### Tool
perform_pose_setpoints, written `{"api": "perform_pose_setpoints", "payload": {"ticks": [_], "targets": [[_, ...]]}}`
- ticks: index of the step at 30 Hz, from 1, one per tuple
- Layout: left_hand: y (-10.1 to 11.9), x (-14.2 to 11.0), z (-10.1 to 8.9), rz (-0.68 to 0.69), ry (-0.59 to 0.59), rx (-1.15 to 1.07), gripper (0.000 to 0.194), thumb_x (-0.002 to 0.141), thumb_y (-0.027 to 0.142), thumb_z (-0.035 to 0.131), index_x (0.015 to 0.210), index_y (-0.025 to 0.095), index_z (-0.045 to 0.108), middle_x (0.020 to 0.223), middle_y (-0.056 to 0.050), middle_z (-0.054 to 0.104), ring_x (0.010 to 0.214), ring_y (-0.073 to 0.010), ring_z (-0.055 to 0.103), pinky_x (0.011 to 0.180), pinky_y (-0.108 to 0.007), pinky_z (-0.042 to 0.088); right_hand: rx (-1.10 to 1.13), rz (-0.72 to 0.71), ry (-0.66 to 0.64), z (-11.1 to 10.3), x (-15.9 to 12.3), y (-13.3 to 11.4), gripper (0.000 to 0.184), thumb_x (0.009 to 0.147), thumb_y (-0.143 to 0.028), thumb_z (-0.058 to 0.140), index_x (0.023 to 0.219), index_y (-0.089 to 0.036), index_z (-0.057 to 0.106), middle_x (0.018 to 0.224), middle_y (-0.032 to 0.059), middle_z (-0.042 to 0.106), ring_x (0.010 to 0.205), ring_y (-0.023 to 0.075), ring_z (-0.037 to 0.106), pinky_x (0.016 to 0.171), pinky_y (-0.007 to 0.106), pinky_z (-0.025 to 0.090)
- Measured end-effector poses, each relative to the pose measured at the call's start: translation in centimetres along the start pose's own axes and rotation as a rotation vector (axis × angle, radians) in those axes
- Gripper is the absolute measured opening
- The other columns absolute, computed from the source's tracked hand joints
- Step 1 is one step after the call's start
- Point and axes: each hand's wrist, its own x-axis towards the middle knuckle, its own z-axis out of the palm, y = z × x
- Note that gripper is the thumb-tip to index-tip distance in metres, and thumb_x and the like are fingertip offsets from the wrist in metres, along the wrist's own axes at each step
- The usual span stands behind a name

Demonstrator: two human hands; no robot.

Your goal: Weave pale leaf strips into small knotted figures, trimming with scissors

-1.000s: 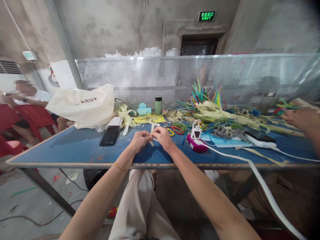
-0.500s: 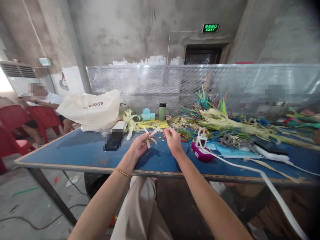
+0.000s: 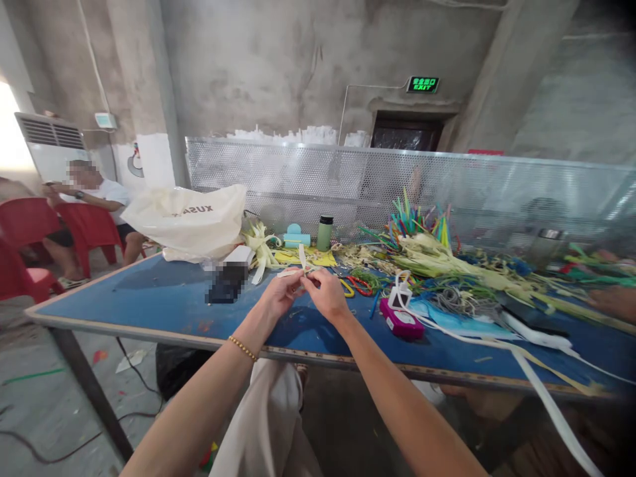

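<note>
Pale, flat plant-leaf strips (image 3: 303, 256) are pinched between my two hands above the blue table, one strip standing upright. My left hand (image 3: 282, 294) is closed on them, with its fingers curled. My right hand (image 3: 325, 293) touches the left fingertips and pinches the same strips. The crossing of the strips is mostly hidden by my fingers. Just beyond lies a yellow sheet (image 3: 318, 258) with scraps around it. Right of my right hand are a yellow loop-shaped handle (image 3: 347, 287) and a red one (image 3: 360, 285).
A bundle of leaf strips (image 3: 261, 246), a green bottle (image 3: 324, 234) and a white bag (image 3: 189, 222) stand behind. To the right are a magenta power block (image 3: 401, 322) with white cable, and a long leaf pile (image 3: 442, 257). A seated person (image 3: 106, 193) is at far left.
My right hand has moved left to meet my left hand and now pinches the strips. The strips have turned, one now pointing up. The view has tilted up slightly.
</note>
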Motion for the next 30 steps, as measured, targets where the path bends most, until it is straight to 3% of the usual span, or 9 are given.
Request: {"api": "perform_pose_setpoints", "payload": {"ticks": [4,8,14,18,22,30], "targets": [[0.8,0.3,0.8,-0.025,-0.101,0.079,0.025,0.062,0.008,0.080,0.082,0.013,0.066,0.080,-0.003,0.070,0.071,-0.0134,0.064,0.071,-0.029,0.052,0.068,0.017,0.017,-0.6,0.6,0.6,0.020,0.084,-0.026,0.054,0.068,-0.021,0.065,0.078,0.0059,0.067,0.074,0.0190,0.058,0.073,0.029,0.041],[1.3,1.0,1.6,-0.012,-0.123,0.150,0.035,0.057,0.006,0.083,0.088,0.014,0.070,0.079,-0.004,0.071,0.071,-0.0138,0.064,0.070,-0.029,0.050,0.084,0.023,0.015,-1.4,1.3,1.3,0.020,0.080,-0.023,0.052,0.062,-0.021,0.060,0.070,0.0027,0.064,0.067,0.0172,0.054,0.067,0.027,0.038],[0.8,2.5,2.9,0.129,-0.155,0.288,0.036,0.047,0.014,0.088,0.080,0.011,0.072,0.072,-0.005,0.071,0.066,-0.0132,0.062,0.067,-0.026,0.046,0.110,0.067,0.045,-3.1,1.9,1.6,0.028,0.077,-0.028,0.051,0.050,-0.020,0.050,0.054,-0.0001,0.051,0.055,0.0140,0.042,0.058,0.027,0.031],[0.5,2.7,2.8,0.199,-0.232,0.442,0.027,0.051,0.022,0.087,0.072,0.011,0.073,0.066,-0.005,0.070,0.063,-0.0138,0.060,0.066,-0.027,0.044,0.401,0.281,-0.030,-3.5,2.0,2.0,0.024,0.072,-0.029,0.054,0.051,-0.019,0.058,0.051,-0.0002,0.054,0.053,0.0140,0.047,0.052,0.026,0.034],[0.1,2.7,2.2,0.145,-0.368,0.559,0.024,0.060,0.029,0.083,0.071,0.009,0.074,0.069,-0.009,0.070,0.063,-0.0145,0.059,0.061,-0.026,0.041,0.719,0.487,-0.012,-3.1,1.9,2.1,0.018,0.067,-0.029,0.057,0.058,-0.017,0.066,0.055,0.0012,0.061,0.050,0.0145,0.053,0.051,0.027,0.042],[-0.9,2.8,0.9,0.032,-0.282,0.421,0.026,0.053,0.023,0.086,0.069,0.008,0.073,0.067,-0.008,0.069,0.063,-0.0141,0.061,0.068,-0.028,0.045,0.956,0.575,0.059,-1.6,0.9,2.3,0.014,0.061,-0.028,0.062,0.053,-0.016,0.063,0.050,-0.0003,0.056,0.046,0.0107,0.049,0.047,0.024,0.041]]}}
